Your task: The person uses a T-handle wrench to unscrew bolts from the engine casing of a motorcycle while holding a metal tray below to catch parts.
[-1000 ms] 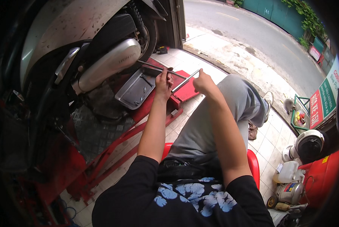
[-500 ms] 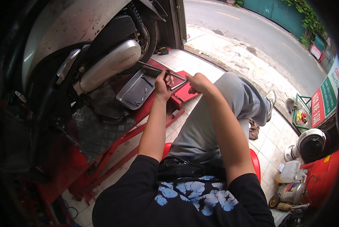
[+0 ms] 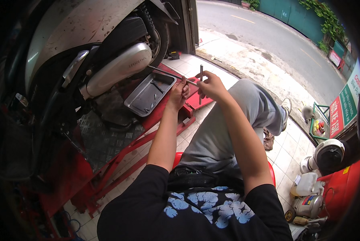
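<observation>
A long T-handle wrench (image 3: 201,72) slants from my hands toward the lower rear of a silver scooter (image 3: 119,70). Its thin shaft ends near the rear wheel, where the tip is hidden. My left hand (image 3: 179,96) is closed around the shaft, a little short of the crossbar. At the crossbar, my right hand (image 3: 211,86) has its fingers closed about the handle, which stands nearly upright in the picture. Just left of my left hand, a metal tray (image 3: 132,107) holds a dark tool and several small metal parts.
The scooter stands on a red lift (image 3: 147,138) with a patterned metal plate (image 3: 107,140). My bent leg (image 3: 216,128) lies below my right forearm. At the right are a white fan-like device (image 3: 328,152), a plastic jug (image 3: 306,182) and a red machine (image 3: 344,184). Beyond the doorway runs a street.
The wrench's crossbar has turned from a slant to nearly upright. My right hand has shifted with it, and my left hand has moved slightly right and down along the shaft.
</observation>
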Demonstrator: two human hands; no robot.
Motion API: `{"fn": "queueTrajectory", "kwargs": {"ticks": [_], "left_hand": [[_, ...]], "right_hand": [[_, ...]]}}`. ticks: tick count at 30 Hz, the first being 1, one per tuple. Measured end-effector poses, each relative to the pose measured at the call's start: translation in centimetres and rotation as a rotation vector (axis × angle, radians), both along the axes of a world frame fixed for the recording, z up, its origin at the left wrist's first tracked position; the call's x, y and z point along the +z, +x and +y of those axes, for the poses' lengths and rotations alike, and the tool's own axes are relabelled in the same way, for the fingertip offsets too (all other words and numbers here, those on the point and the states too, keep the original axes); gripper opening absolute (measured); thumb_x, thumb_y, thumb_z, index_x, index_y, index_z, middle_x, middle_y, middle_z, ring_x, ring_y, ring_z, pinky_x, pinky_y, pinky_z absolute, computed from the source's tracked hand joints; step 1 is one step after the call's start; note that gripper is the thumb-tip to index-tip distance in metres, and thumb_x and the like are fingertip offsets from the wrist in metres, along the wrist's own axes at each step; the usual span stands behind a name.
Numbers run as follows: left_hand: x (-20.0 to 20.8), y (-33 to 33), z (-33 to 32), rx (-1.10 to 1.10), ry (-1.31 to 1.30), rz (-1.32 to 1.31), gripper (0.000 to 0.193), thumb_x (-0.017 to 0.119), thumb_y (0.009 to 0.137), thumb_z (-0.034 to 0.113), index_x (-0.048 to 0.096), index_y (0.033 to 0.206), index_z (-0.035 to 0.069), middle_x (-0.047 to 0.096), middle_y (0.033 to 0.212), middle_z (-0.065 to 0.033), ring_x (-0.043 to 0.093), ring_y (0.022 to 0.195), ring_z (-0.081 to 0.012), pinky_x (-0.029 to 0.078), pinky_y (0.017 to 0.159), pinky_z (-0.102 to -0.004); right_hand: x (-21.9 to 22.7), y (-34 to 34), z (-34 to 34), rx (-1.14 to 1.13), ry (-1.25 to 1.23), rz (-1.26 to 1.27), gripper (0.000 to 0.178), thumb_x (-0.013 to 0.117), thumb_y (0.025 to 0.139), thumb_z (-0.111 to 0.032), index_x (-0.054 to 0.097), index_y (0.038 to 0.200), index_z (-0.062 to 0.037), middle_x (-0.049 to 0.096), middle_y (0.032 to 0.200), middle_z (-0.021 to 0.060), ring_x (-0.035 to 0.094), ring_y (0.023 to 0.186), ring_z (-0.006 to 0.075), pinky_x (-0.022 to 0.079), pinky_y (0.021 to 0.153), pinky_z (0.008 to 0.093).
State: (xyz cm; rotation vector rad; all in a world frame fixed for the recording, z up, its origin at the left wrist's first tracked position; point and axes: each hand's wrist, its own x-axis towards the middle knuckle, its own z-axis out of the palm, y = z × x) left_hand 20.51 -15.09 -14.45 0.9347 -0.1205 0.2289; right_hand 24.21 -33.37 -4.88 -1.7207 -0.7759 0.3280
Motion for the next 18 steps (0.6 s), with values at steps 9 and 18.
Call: {"fn": "queueTrajectory", "kwargs": {"ticks": [9, 18], "left_hand": [[1.8, 0.1, -1.4, 0.082, -0.144, -0.109, 0.046, 0.053, 0.099, 0.039, 0.059, 0.115, -0.004, 0.038, 0.058, 0.0072, 0.034, 0.046, -0.0022, 0.027, 0.041, -0.018], [0.9, 0.8, -0.7, 0.113, -0.238, -0.151, 0.043, 0.052, 0.1, 0.035, 0.061, 0.114, -0.004, 0.037, 0.057, 0.0073, 0.032, 0.043, -0.002, 0.026, 0.04, -0.0175]], "right_hand": [[-0.3, 0.1, -0.2, 0.412, -0.262, 0.034, 0.03, 0.055, 0.078, -0.012, 0.072, 0.099, -0.0001, 0.06, 0.064, 0.0074, 0.052, 0.051, 0.0151, 0.041, 0.046, 0.0286], [-0.4, 0.7, 0.8, 0.021, -0.511, 0.007, 0.021, 0.046, 0.078, -0.006, 0.063, 0.076, 0.0056, 0.067, 0.068, 0.0144, 0.056, 0.051, 0.0163, 0.045, 0.047, 0.0311]]}}
